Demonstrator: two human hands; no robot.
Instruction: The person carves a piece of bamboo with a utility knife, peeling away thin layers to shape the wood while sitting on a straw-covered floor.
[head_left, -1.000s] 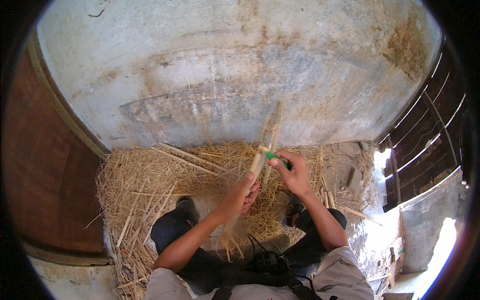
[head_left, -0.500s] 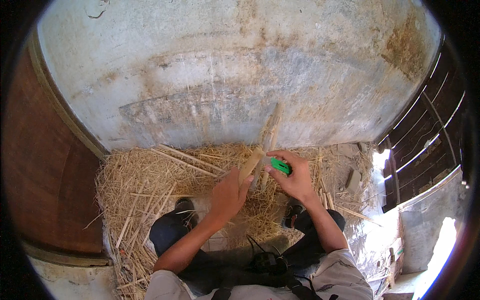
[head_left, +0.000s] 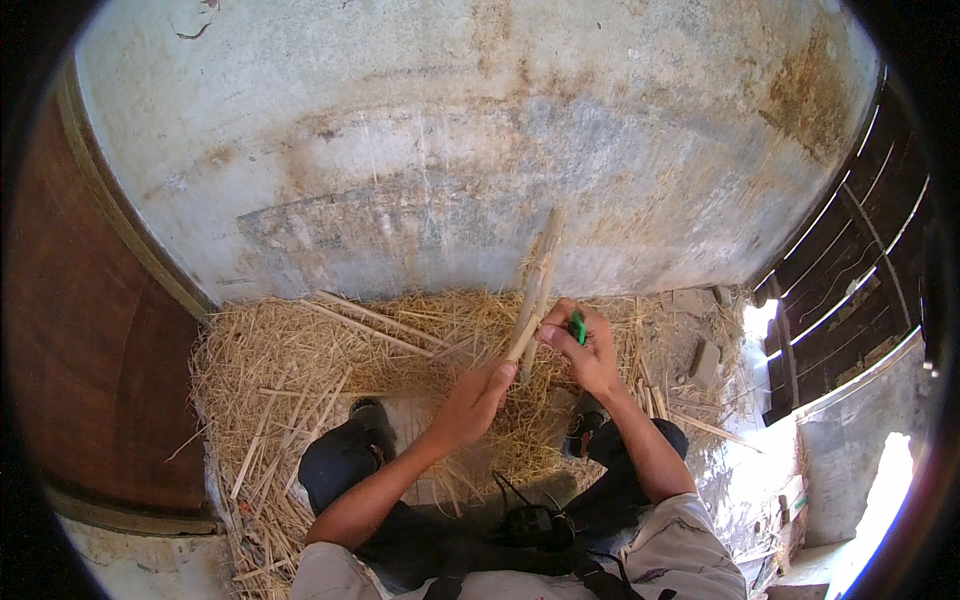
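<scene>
My left hand is closed around the lower end of a pale piece of split bamboo, which slants up and to the right. At its upper end, my right hand is closed, with the green utility knife in its grip. Only part of the green handle shows; the blade is hidden from view. The right fingertips are at the bamboo, though I cannot tell whether they touch it. Just beyond, a bamboo stick leans against the wall.
Straw-like shavings cover the floor around my feet. Long pale strips lie on them to the left. A brick-like block sits at the right. Ahead rises a stained wall, with a brown panel on the left.
The bamboo piece and my left hand have shifted a little right and down. My right hand has turned, so less of the green knife shows and its blade is no longer visible.
</scene>
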